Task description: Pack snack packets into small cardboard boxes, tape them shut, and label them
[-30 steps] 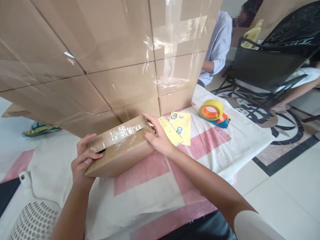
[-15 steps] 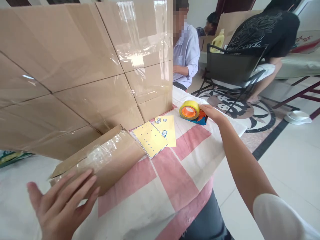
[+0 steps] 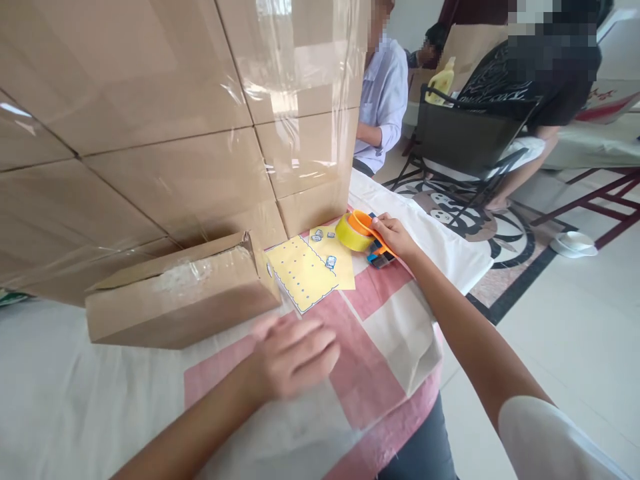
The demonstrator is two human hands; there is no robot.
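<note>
My right hand (image 3: 393,235) is closed on the orange handle of a tape dispenser (image 3: 379,248), which carries a roll of yellow tape (image 3: 353,233). The dispenser is over the right part of the cloth, beside two yellow paper pieces (image 3: 303,273) with blue drawings. Blurred by motion, my left hand (image 3: 297,357) is over the red and white cloth, its fingers curled; it is apart from the long cardboard box (image 3: 185,303). That box lies at the left against the stack, with clear tape crumpled along its top edge.
A tall stack of taped cardboard boxes (image 3: 170,180) fills the back left. Beyond the table cloth (image 3: 430,267) sit a person in a light shirt (image 3: 385,100) and another on a black chair (image 3: 465,137). A white bowl (image 3: 574,244) rests on the floor at right.
My left hand has left the cardboard box and moved right, over the cloth. My right hand has turned the tape dispenser and brought it a little left. The box sits at a different angle.
</note>
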